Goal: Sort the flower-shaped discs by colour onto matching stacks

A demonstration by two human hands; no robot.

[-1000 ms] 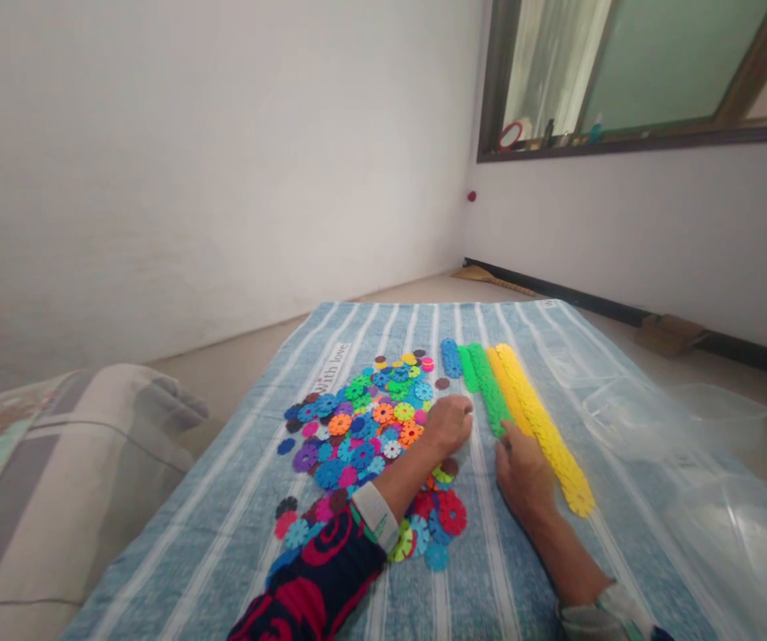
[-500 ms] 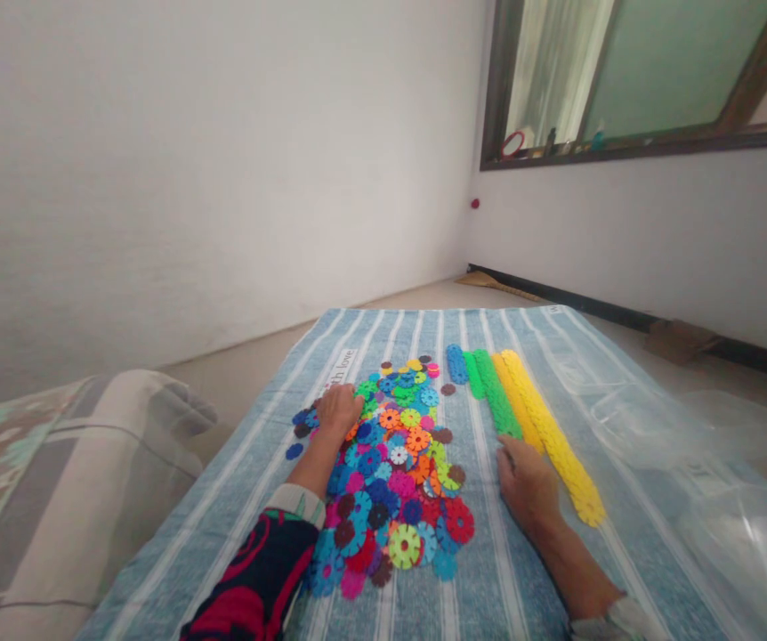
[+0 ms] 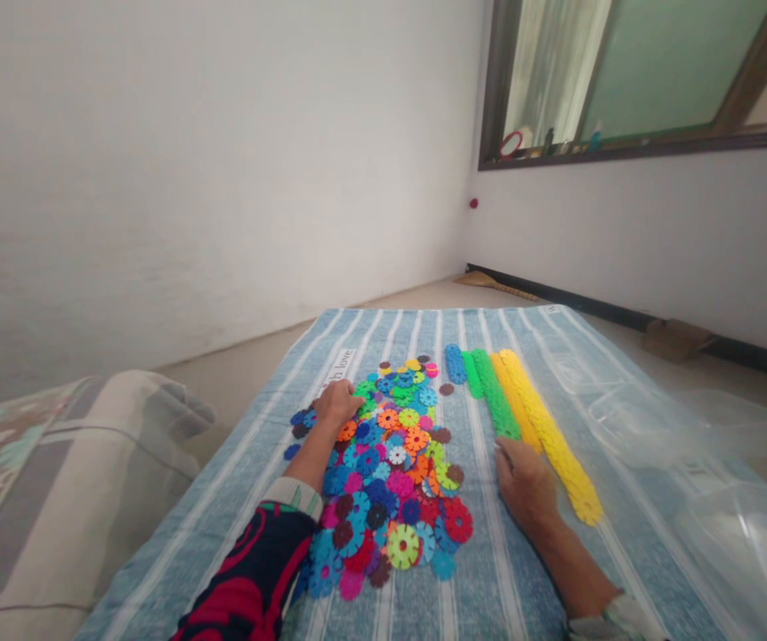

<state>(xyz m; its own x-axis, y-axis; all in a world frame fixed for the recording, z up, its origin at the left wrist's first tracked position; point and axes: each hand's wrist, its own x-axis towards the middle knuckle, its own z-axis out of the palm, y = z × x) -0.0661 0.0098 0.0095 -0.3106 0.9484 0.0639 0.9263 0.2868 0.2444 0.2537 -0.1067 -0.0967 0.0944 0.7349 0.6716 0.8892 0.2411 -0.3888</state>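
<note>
A loose heap of flower-shaped plastic discs (image 3: 397,482) in many colours lies in the middle of the striped cloth. My left hand (image 3: 336,406) is over the heap's far left side, fingers closed, its fingertips at some green discs (image 3: 365,388). Whatever it pinches is hidden. To the right, my right hand (image 3: 528,483) rests with curled fingers at the near end of a row of overlapping green discs (image 3: 496,396); I cannot make out what is in it. Beside that run an orange-yellow row (image 3: 513,402) and a longer yellow row (image 3: 553,441).
Short bright green (image 3: 472,374) and blue rows (image 3: 454,363) lie at the far side. One brown disc (image 3: 447,390) sits apart. Clear plastic containers (image 3: 747,543) stand along the right edge of the striped cloth (image 3: 237,499). A draped bundle (image 3: 123,463) is at left.
My left hand has moved left from the heap's right side to its far left side, where it has stayed since half a second ago. My right hand has hardly moved.
</note>
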